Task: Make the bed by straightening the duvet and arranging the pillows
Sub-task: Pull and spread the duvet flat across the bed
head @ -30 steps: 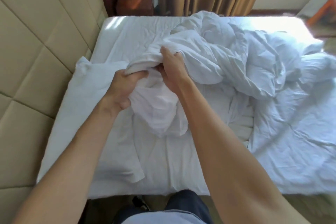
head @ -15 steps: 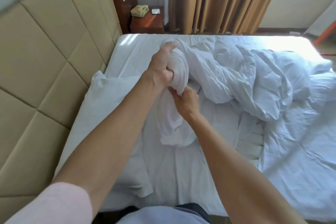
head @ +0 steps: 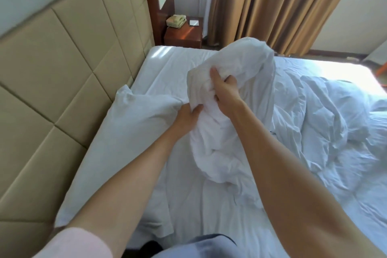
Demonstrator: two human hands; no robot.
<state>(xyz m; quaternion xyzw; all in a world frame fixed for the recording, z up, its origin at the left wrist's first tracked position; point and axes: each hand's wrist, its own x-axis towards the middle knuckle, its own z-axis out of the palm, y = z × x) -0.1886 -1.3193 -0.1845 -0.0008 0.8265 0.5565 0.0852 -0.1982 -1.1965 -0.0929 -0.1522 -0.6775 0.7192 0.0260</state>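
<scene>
1. We see both hands closed on the duvet, a white bunched mass raised above the bed.
2. Our left hand takes it low, thumb over the cloth and fingers wrapped tight around a fold; the grip is fully closed.
3. Our right hand sits higher and just beside the left, fingers dug into the same bunch, that grip closed too.
4. From the hands the duvet rises into a rounded hump, then hangs down to the sheet in front of us.
5. The rest of it lies crumpled across the right half of the bed, in bright window light at the far edge.
6. A pillow lies flat at our left, along the padded headboard, its near edge touching the left hand.
7. Beyond the bed stands a nightstand with a phone on it, beside tan curtains.
</scene>
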